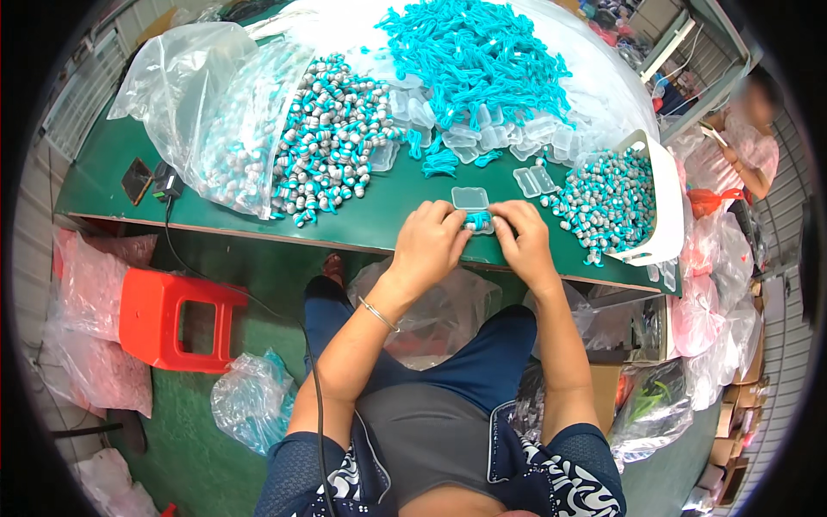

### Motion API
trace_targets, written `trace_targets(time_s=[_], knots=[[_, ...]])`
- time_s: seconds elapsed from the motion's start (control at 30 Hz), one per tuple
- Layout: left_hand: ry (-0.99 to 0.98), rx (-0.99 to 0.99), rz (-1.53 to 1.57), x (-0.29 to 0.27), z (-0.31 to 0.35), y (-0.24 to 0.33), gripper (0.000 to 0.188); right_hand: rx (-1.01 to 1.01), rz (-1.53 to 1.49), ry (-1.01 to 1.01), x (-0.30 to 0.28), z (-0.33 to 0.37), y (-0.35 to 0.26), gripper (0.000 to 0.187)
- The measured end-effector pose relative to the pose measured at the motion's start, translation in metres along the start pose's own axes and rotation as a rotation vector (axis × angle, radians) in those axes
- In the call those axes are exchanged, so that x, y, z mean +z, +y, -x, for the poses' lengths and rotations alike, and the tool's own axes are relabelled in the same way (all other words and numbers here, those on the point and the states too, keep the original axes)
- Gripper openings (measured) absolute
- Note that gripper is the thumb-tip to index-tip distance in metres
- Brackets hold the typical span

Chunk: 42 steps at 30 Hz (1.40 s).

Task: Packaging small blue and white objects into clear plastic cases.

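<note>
At the near edge of the green table, a small clear plastic box (pixel 470 199) stands with its hinged lid raised. Inside it lie grey-and-teal pieces that look like corded earplugs (pixel 476 221). My left hand (pixel 432 234) closes on the box's left side, with its fingertips at the contents. From the right, my right hand (pixel 523 235) grips the other side with bent fingers and thumb. Just beyond to the right, another clear box (pixel 535 181) rests open on the table.
Loose grey-and-teal plugs (pixel 332 129) spill from a clear bag (pixel 198 121) at left. More fill a tipped white bin (pixel 663 198) at right. Teal cords (pixel 474 60) are heaped behind clear boxes. A red stool (pixel 172 319) stands lower left. A person (pixel 749 138) is at far right.
</note>
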<state>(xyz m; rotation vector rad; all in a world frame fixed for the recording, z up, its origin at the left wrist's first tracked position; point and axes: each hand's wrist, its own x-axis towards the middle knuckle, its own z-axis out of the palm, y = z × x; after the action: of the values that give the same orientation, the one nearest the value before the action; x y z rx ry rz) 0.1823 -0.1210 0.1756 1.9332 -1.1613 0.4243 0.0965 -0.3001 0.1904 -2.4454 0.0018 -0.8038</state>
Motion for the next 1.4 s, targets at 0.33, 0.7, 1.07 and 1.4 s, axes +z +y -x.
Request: trace_targets(time_s=[0.33, 0.7, 1.07, 1.4], knots=[[-0.02, 0.007, 0.022, 0.001, 0.003, -0.006, 0.04, 0.057, -0.087, -0.214, 0.012, -0.04, 0.031, 0.024], [-0.054, 0.028, 0.012, 0.003, -0.003, -0.005, 0.04, -0.157, -0.162, -0.155, -0.01, -0.002, 0.001, 0.03], [-0.059, 0.065, 0.207, -0.006, 0.002, -0.015, 0.018, -0.031, -0.204, -0.24, -0.003, 0.001, -0.01, 0.021], [-0.075, 0.251, 0.154, -0.02, 0.035, 0.014, 0.025, -0.064, 0.421, 0.086, -0.02, -0.021, 0.043, 0.026]])
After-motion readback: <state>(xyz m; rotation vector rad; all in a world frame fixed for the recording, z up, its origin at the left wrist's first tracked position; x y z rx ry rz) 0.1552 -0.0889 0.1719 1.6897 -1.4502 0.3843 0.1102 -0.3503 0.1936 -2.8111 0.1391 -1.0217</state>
